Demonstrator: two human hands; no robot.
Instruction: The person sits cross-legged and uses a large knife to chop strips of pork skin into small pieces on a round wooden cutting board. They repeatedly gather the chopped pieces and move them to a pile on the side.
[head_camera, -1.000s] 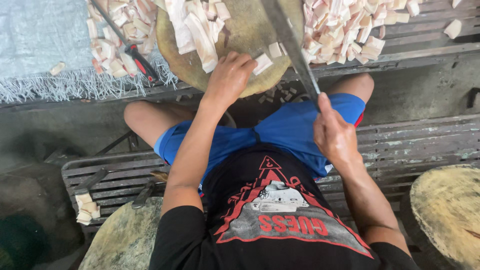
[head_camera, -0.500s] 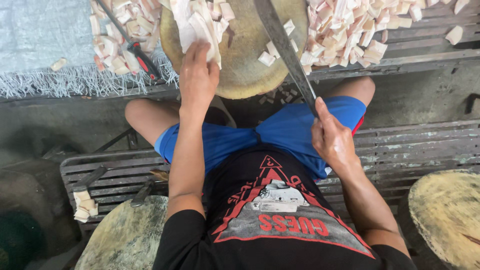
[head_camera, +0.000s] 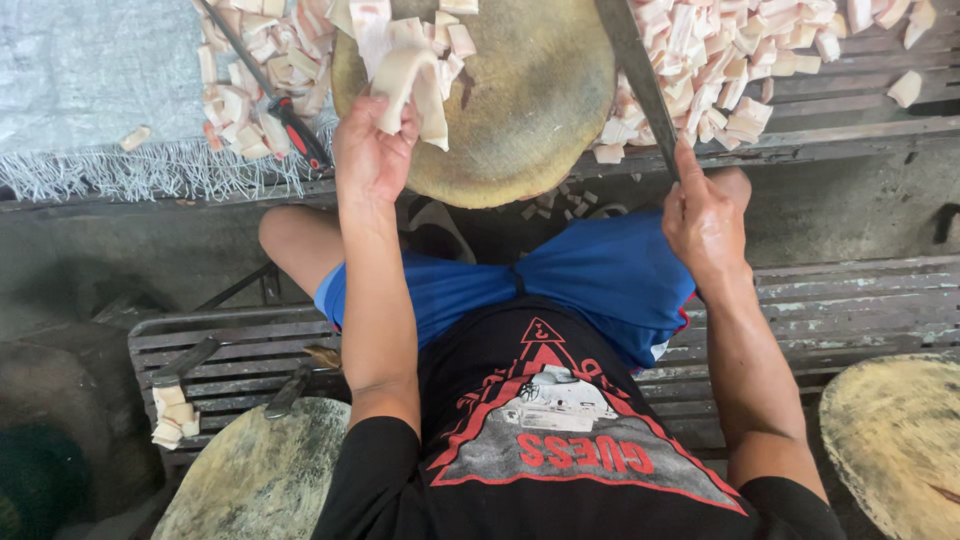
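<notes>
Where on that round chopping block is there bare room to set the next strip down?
The round chopping block is bare across its middle and right, between the left hand and the long blade. Its upper left is crowded with cut pale pieces; the heap of pieces fills the slats right of the blade.

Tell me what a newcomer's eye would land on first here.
First the round chopping block at top centre, with pale cut strips under the left hand. Next the long blade gripped by the right hand, and the heap of pale chunks on the slatted bench to the right.
</notes>
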